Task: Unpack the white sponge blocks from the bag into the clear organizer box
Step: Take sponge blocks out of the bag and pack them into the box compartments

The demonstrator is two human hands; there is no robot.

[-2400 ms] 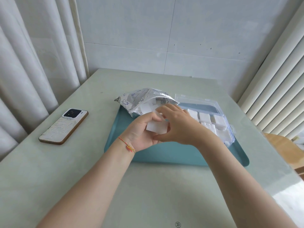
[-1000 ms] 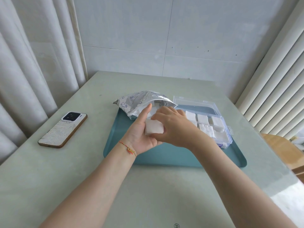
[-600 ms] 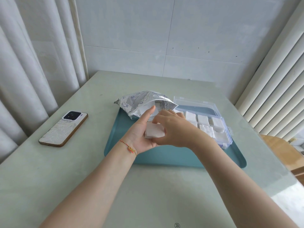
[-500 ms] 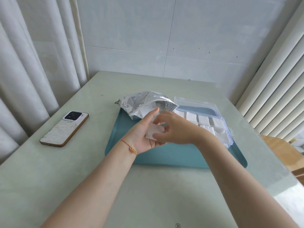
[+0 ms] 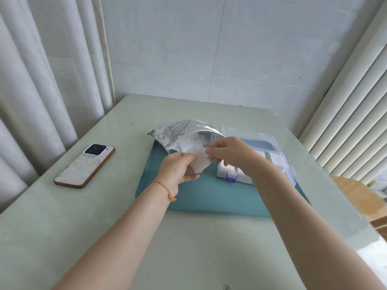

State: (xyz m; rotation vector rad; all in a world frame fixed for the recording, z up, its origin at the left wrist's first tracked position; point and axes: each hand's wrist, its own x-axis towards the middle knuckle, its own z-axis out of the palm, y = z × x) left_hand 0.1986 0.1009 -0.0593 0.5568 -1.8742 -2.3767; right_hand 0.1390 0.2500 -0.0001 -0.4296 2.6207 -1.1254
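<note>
On the pale green tabletop (image 5: 62,237), where the teal rectangular tray (image 5: 209,197) is carrying everything, you are working somewhere in the middle of the job. The clear plastic organizer box with blue latches (image 5: 278,155) is sitting open at the tray's right side and is already showing several white blocks in its compartments. The crinkled silver foil bag (image 5: 178,133) is lying at the tray's far left corner with its mouth gaping toward you, and more white pieces are showing inside, so unpacking is remaining. Just in front of that mouth you are holding one white sponge block (image 5: 200,161) above the tray: your left hand (image 5: 178,169) is gripping its near side while your right hand (image 5: 228,152) is pinching its upper edge. Your right wrist is covering much of the box, so I am unable to count filled or free compartments, and the bag's depth is staying out of sight
</note>
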